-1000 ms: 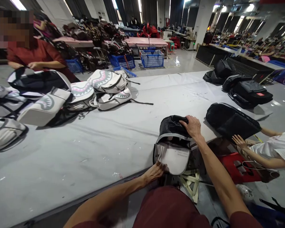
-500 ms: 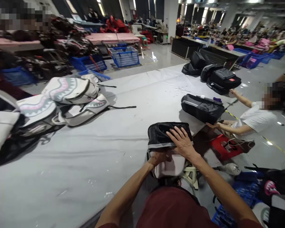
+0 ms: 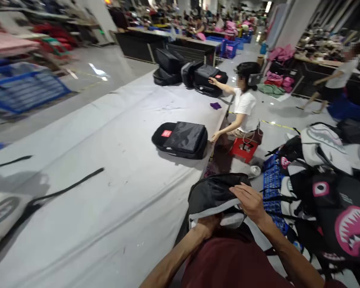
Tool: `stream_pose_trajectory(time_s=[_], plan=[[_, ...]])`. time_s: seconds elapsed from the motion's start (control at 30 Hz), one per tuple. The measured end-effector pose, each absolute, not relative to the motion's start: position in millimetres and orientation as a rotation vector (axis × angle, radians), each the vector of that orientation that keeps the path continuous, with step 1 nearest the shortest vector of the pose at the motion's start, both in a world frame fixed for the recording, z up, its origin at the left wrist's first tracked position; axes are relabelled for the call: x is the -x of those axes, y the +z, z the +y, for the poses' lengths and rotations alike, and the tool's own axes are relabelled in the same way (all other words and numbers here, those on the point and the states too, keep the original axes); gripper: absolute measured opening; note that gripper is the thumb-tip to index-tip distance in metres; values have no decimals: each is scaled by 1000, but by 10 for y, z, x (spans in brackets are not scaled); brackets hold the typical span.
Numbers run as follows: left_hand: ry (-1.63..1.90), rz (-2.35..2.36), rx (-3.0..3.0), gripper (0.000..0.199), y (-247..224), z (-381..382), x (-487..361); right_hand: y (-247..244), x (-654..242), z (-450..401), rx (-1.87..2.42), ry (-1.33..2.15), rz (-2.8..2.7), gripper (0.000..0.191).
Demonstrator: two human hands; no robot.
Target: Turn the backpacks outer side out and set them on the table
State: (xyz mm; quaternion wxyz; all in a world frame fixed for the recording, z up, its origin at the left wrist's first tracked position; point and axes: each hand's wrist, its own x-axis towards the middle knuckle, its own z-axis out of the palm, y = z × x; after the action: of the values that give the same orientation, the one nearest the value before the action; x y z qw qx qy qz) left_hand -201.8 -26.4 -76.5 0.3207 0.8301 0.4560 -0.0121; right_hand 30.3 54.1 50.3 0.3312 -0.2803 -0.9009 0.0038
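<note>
I hold a black and white backpack (image 3: 211,194) at the near edge of the long grey table (image 3: 114,168), close to my body. My right hand (image 3: 249,201) lies on top of its black upper part, fingers curled over the grey trim. My left hand (image 3: 207,225) is tucked under the bag's opening and grips it from below, mostly hidden by the fabric.
A black backpack with a red patch (image 3: 181,139) lies further along the table. A person in a white shirt (image 3: 245,106) sits beside a red stool (image 3: 243,149), reaching toward black bags (image 3: 208,78). Shark-print backpacks (image 3: 333,188) pile up on my right over a blue crate (image 3: 272,188).
My view has swung to the right, away from the white shark backpacks. The backpack has come nearer my body, my left hand has gone further inside it, and my right hand stays on top.
</note>
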Motion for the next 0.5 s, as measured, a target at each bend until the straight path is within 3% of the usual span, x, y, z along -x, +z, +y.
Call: stream_pose_trajectory(time_s=[0.17, 0.27, 0.37, 0.43, 0.5], plan=[[-207, 804, -2335, 49, -266, 61, 1673, 482, -941, 267, 1150, -142, -2116, 27], [500, 560, -2552, 37, 43, 256, 1468, 527, -1129, 189, 1316, -455, -2062, 34], [1280, 613, -2522, 31, 136, 541, 1240, 515, -1265, 251, 1403, -511, -2031, 35], [1328, 826, -2487, 37, 42, 810, 1093, 450, -1373, 371, 1434, -468, -1994, 35], [1219, 939, -2484, 58, -140, 1107, 967, 347, -1497, 530, 1424, -390, -1976, 33]])
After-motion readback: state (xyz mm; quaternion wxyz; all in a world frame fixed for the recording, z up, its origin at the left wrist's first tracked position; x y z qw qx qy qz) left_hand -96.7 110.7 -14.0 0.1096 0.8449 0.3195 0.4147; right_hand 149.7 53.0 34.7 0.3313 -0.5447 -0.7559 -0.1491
